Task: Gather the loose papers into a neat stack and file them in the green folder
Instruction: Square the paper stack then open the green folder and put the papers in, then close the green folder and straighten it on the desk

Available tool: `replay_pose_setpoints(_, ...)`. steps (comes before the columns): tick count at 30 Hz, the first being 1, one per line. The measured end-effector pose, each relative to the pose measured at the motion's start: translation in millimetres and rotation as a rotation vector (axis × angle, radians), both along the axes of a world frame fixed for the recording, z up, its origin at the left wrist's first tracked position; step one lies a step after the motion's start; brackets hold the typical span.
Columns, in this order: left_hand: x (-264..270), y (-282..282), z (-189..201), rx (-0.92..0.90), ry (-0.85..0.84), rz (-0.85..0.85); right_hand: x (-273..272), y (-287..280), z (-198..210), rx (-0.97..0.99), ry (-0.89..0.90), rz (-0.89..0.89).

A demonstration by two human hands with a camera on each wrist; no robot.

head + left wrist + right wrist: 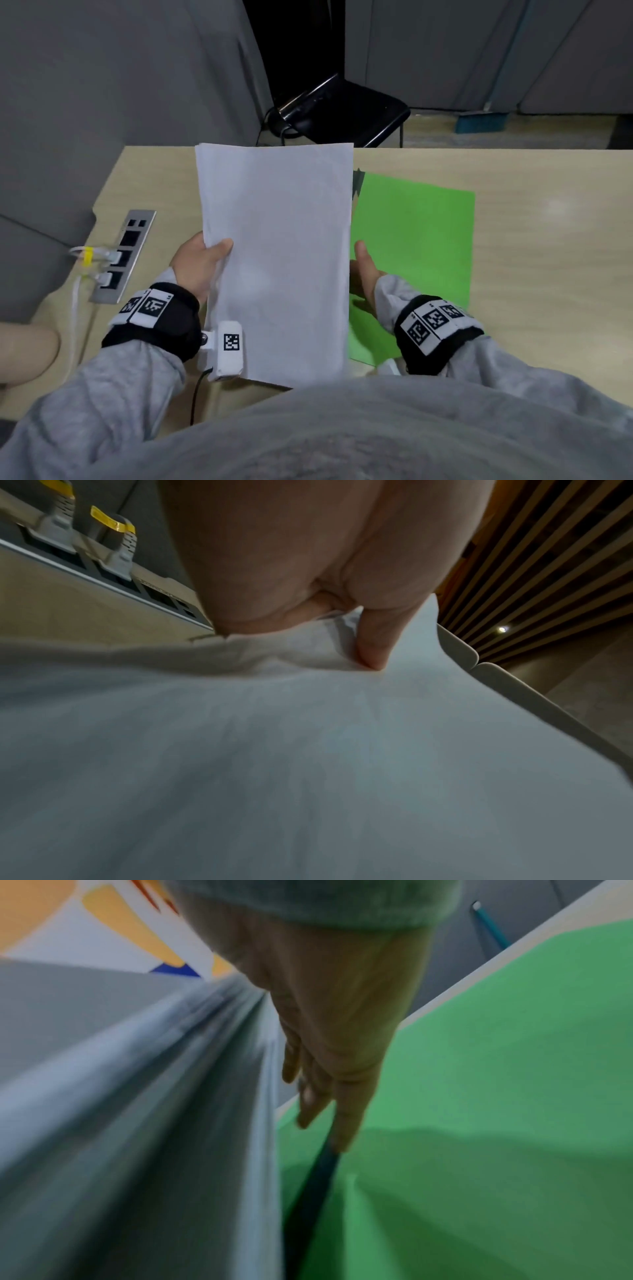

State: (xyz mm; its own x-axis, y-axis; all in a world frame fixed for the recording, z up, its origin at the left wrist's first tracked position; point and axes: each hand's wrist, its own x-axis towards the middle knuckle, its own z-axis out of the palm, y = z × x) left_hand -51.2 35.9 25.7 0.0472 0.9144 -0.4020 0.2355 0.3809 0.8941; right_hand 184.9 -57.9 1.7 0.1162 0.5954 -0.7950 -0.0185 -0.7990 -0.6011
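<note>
A grey sweatshirt point(342, 428) fills the bottom of the head view, with both sleeved arms reaching forward over a pale wooden counter point(548, 274). Each wrist wears a black band with white coded tags.

At centre frame, the papers point(277, 260) are gathered into one white stack, held tilted up off the counter with the long side running away from the viewer. The left hand point(200, 263) grips the stack's left edge, thumb on top and pressing a crease into the sheets; the left wrist view shows the thumb point(377, 642) bearing down on the paper. The right hand point(364, 274) is at the stack's right edge, thumb raised. In the blurred right wrist view its fingers point(339, 1096) lie fairly straight alongside the paper edges; whether they actually hold the stack cannot be told.

Just right of the papers, the green folder point(418, 246) lies flat on the counter, partly hidden behind the stack and the right hand.

At the left of the frame, a metal socket panel point(126, 253) is set into the counter, with white cables plugged in.

Beyond the counter's far edge, at upper centre, stands a black chair point(346, 109) in front of grey partitions.
</note>
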Motion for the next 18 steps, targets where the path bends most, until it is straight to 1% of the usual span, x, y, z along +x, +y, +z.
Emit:
replay_pose_setpoints(1,-3.3,2.7,-0.3,-0.002,0.003,0.003,-6.1,2.2,0.2,0.052,0.073,-0.091)
replay_pose_setpoints(2,-5.0,5.3,-0.2,-0.009,0.018,-0.003,-10.1,2.8,2.5,0.093,0.119,-0.138)
replay_pose_setpoints(3,-4.2,7.4,-0.4,-0.02,0.041,-0.014,-11.5,2.3,1.5,0.133,0.118,-0.131)
replay_pose_setpoints(5,3.0,10.1,-3.3,-0.04,0.057,-0.039,-7.2,-5.1,-2.3,0.239,-0.001,0.002)
replay_pose_setpoints(6,10.4,9.4,-3.6,-0.047,0.046,-0.051,-1.6,-10.0,-7.3,0.261,-0.088,0.069)
replay_pose_setpoints(7,18.6,8.4,-4.4,-0.05,0.042,-0.072,4.4,-14.7,-8.7,0.267,-0.153,0.095)
replay_pose_setpoints(8,26.5,7.8,-7.3,-0.044,0.047,-0.105,12.2,-18.6,-10.7,0.269,-0.192,0.081)
replay_pose_setpoints(9,33.5,8.1,-10.7,-0.034,0.068,-0.151,21.1,-22.7,-12.8,0.274,-0.229,0.03)
replay_pose_setpoints(11,45.5,8.9,-18.5,-0.009,0.142,-0.275,35.5,-29.6,-6.7,0.313,-0.28,-0.139)
replay_pose_setpoints(12,50.2,9.1,-22.5,0.005,0.2,-0.34,45.2,-32.5,-7.3,0.331,-0.316,-0.198)
replay_pose_setpoints(13,54.7,8.0,-26.3,0.02,0.295,-0.419,54.5,-36.6,-9.2,0.339,-0.358,-0.253)
replay_pose_setpoints(15,59.2,0.5,-34.3,0.043,0.578,-0.676,76.3,-42.6,-17.3,0.325,-0.4,-0.338)
replay_pose_setpoints(16,58.5,-4.4,-38.9,0.046,0.726,-0.814,87.6,-44.5,-21.7,0.307,-0.408,-0.358)
replay_pose_setpoints(17,56.0,-8.9,-42.7,0.043,0.847,-0.91,98.1,-46.0,-24.2,0.272,-0.43,-0.351)
replay_pose_setpoints(18,52.0,-11.7,-46.9,0.026,0.925,-0.952,108.9,-47.3,-28.1,0.232,-0.461,-0.339)
